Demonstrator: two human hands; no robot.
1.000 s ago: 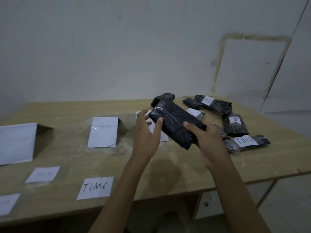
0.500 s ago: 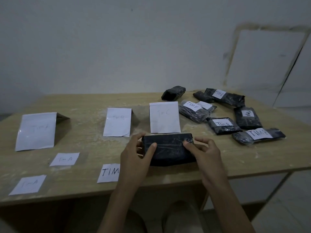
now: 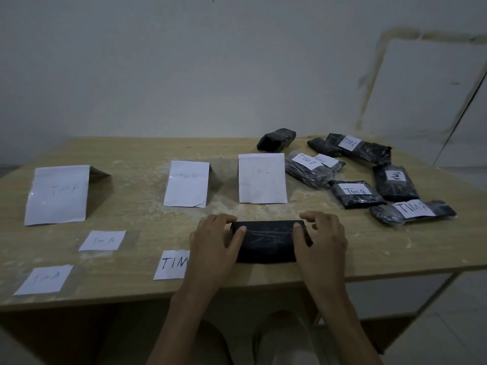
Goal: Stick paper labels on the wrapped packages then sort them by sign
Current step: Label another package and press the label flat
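Package (image 3: 266,241), black and wrapped, lies flat on the table (image 3: 131,288) near its front edge, in front of the folded sign (image 3: 262,177) marked C. Your left hand (image 3: 213,246) grasps its left end and your right hand (image 3: 322,241) grasps its right end, thumbs on top. One loose label (image 3: 172,264) lies just beside your left hand. Labelled packages (image 3: 353,193) lie at the right.

"TIM B" on package label (image 3: 354,190)

free — table (image 3: 137,185) between standing signs (image 3: 185,184) | right — packages (image 3: 355,200) block
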